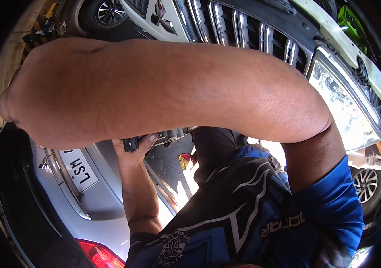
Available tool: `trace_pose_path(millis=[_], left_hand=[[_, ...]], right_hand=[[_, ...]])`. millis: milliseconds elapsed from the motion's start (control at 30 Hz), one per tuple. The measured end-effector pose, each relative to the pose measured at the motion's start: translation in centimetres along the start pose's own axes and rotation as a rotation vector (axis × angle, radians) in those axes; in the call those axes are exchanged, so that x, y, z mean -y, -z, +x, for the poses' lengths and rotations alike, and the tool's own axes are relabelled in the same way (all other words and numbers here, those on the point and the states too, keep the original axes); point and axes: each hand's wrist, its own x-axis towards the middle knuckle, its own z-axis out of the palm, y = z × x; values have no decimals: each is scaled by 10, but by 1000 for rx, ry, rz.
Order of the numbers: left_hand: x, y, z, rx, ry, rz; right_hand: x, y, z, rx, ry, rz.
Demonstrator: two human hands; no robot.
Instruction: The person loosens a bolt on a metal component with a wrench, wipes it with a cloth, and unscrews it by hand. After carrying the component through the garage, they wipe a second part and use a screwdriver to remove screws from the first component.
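My left hand (pixel 139 151) is at the middle left, thumb pressed along a grey metal car part (pixel 171 134) with a black connector-like block (pixel 130 144) on its end. Most of that part is hidden behind my right forearm (pixel 177 87), which runs across the whole upper middle of the view, close to the camera. Bent at the wrist, my right hand (pixel 10 105) lies at the far left edge. Its fingers are mostly hidden, so whether it holds anything does not show.
A car front with a chrome grille (pixel 239 27) and a headlight (pixel 346 105) stands ahead. On the left is a silver car's rear with a licence plate (pixel 80 169) and red tail light (pixel 99 254). A wheel (pixel 366 185) shows at right.
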Motion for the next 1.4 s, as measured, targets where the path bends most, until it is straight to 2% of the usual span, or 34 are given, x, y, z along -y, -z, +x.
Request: trace_pose_path(millis=[300, 633, 833, 933, 1033, 1133, 1167, 1200, 1300, 1400], left_hand=[[28, 33, -17, 89, -67, 216], [6, 5, -2, 19, -74, 89], [3, 11, 0, 40, -24, 148], [4, 17, 3, 124, 29, 134], [2, -1, 7, 104, 57, -10], [-8, -20, 27, 121, -94, 12], [-14, -28, 26, 62, -62, 4], [-16, -28, 27, 109, -16, 49], [-27, -20, 27, 240, 74, 246], [-12, -13, 14, 158, 127, 237]], right_hand=[[4, -4, -9, 46, -19, -65], [9, -12, 13, 1, 9, -106], [7, -13, 26, -42, 32, -145], [6, -13, 30, -68, 35, -172], [0, -13, 39, -175, 47, -80], [-2, -7, 41, -299, 51, 69], [-1, -7, 37, -323, 25, 102], [-2, -5, 34, -340, -2, 115], [-10, -23, 29, -541, 229, 48], [-12, -26, 21, -593, 289, 240]])
